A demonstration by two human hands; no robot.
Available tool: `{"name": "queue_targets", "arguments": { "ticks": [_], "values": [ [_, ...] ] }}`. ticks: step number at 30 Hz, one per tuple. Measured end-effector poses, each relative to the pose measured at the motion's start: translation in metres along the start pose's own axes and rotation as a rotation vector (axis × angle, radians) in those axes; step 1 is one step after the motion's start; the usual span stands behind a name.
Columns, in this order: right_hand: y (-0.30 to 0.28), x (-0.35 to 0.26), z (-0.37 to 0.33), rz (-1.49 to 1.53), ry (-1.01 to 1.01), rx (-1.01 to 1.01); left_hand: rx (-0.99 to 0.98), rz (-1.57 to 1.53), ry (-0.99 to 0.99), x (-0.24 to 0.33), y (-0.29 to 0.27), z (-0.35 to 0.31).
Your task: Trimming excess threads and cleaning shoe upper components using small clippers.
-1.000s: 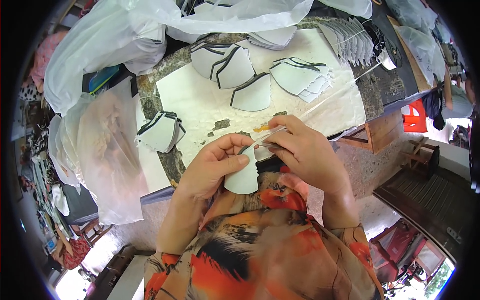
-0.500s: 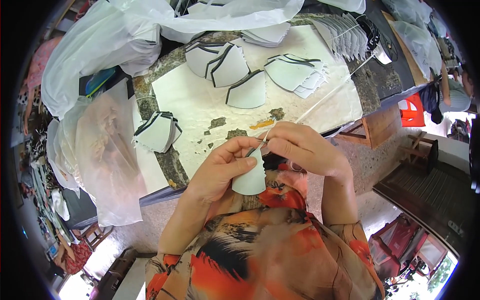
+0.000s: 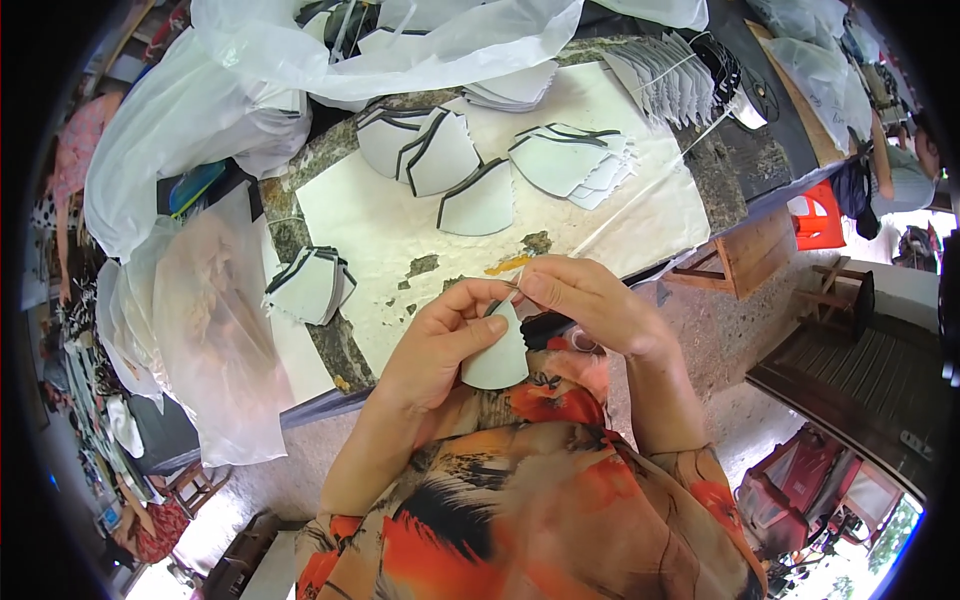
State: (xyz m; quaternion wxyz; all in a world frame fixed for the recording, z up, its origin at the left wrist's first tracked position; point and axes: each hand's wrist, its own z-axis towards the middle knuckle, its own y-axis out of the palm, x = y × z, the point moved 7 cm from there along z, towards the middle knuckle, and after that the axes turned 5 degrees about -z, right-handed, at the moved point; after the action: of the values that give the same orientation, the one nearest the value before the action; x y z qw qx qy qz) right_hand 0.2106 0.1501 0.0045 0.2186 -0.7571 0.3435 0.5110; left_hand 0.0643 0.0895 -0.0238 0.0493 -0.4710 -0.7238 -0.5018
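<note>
A pale, curved, fan-shaped piece (image 3: 496, 362) with a dark upper edge is pinched between the thumb and fingers of my left hand (image 3: 437, 340). Close against it, my right hand (image 3: 580, 297) is closed at the piece's narrow upper end, gripping a thin white strip (image 3: 640, 198). That strip runs from the right hand across to the far right of the table. Something small and thin shows between the two sets of fingertips, too fine to make out. Beyond my hands lie similar black-edged pieces (image 3: 478, 205), overlapping in groups.
White sheeting (image 3: 350, 230), worn through in patches, covers the worktable. A small stack of pieces (image 3: 308, 285) sits at left, and a tied bundle (image 3: 660, 80) at far right. Plastic bags (image 3: 215, 330) crowd the left and far sides. A wooden stool (image 3: 740, 258) stands beyond the right edge.
The view has shifted slightly, so the table things appear a little left. Both hands stay together at the piece's tip; the right hand has turned a little.
</note>
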Motion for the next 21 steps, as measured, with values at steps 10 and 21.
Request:
{"name": "queue_targets", "arguments": {
  "ticks": [10, 21],
  "values": [
    [-0.002, 0.01, 0.009, 0.126, 0.054, -0.04, 0.0, 0.045, -0.014, 0.007, -0.002, 0.006],
    [-0.04, 0.036, -0.032, 0.413, 0.035, 0.259, 0.113, 0.278, 0.029, 0.036, -0.012, -0.001]
  ]
}}
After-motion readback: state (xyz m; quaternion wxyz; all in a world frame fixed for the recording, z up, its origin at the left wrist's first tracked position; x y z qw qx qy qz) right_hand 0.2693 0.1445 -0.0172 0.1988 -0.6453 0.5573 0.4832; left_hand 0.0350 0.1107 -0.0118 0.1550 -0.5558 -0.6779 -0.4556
